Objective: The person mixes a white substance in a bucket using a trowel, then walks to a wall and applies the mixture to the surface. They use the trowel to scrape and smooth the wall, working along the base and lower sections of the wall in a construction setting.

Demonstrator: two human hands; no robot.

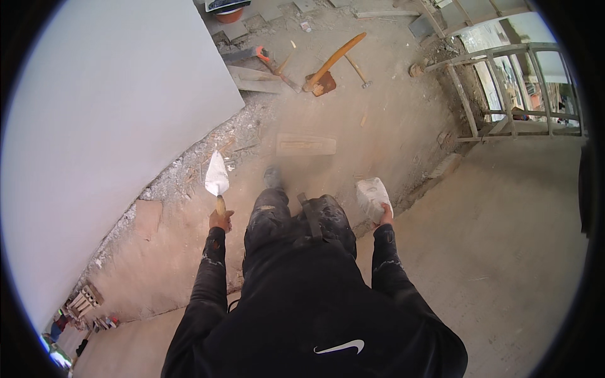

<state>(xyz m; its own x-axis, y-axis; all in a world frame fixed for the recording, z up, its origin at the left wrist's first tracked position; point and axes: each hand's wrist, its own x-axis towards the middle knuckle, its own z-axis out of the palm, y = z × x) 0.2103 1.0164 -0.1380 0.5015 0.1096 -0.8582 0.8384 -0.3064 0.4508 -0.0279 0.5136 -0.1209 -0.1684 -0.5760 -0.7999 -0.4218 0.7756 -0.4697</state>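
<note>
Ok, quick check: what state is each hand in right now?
Left hand: closed, holding a trowel by its handle.
Right hand: closed on one end of a white blocky piece.

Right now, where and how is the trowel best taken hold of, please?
Probably by its wooden handle, from the side nearest the body, with fingers wrapped around it, as the left hand has it. The handle is narrow and points back toward the person, while the wide, white-looking blade points away.
</note>
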